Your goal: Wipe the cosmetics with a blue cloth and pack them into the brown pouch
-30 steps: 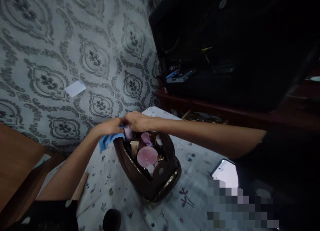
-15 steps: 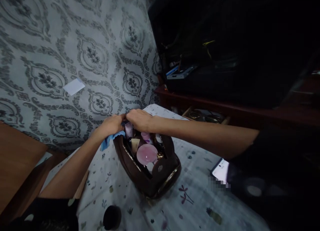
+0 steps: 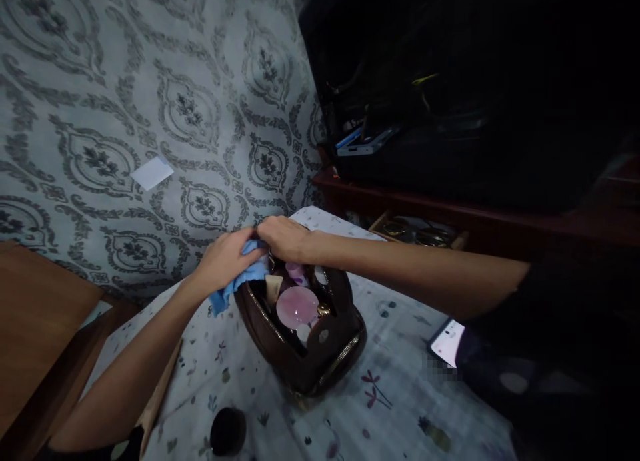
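Observation:
A dark brown zippered bag point(image 3: 327, 364) stands unzipped on the patterned cloth. Inside it lie a round pink item point(image 3: 297, 308), a cream-coloured tube point(image 3: 273, 288), a small purple item point(image 3: 295, 270) and other small cosmetics. My left hand point(image 3: 225, 258) is closed on a light blue cloth point(image 3: 254, 269), which drapes over the bag's far left corner. Beside it, my right hand point(image 3: 286, 240) curls its fingers over the bag's far rim. Its fingertips are partly hidden, and both hands meet there.
A black round lid or jar point(image 3: 228, 432) sits near the front. To the right, a phone point(image 3: 447, 344) with a lit screen lies partly behind my sleeve. An open drawer point(image 3: 419, 233) and a large dark screen point(image 3: 440, 101) are at the back right. Patterned wallpaper point(image 3: 190, 108) rises behind.
My left hand has moved right and drawn the blue cloth over the bag's far left corner, covering a pale tube there. The right hand stays at the rim.

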Demonstrator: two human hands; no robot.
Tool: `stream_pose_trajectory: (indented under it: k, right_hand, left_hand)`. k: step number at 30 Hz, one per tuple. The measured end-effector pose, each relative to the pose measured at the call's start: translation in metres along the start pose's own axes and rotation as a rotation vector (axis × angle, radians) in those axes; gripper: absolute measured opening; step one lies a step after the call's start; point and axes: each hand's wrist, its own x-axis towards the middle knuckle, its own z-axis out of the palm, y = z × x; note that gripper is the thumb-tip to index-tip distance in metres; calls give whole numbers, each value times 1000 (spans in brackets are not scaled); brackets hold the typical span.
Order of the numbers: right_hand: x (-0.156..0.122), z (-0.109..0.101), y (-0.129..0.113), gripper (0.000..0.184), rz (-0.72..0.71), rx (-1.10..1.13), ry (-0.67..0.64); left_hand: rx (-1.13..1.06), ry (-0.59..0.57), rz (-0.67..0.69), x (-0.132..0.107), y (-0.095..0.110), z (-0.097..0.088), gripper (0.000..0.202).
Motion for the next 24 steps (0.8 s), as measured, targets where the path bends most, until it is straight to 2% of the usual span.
stream_pose_trajectory:
  k: [5,10,13,19,24]
  right_hand:
    - [0,1,0,28,21,-26,36]
    - [-4,-1,1,30,16,-35,19]
    - [-6,0,3,30,-7,-18,35]
    - [-5,2,6,26,-23,-15,45]
    - [-7,-1,3,25,-19,-55,32]
  left_hand:
    - [50,-11,-72,-3,1,4,31]
    - [150,-41,-127,-10,-3,-10,23]
    - [202,-86,-154,-10,-4,-16,25]
    - [179,-149,-73,-5,-9,-14,44]
    - [240,-202,-97,-5,-1,-11,40]
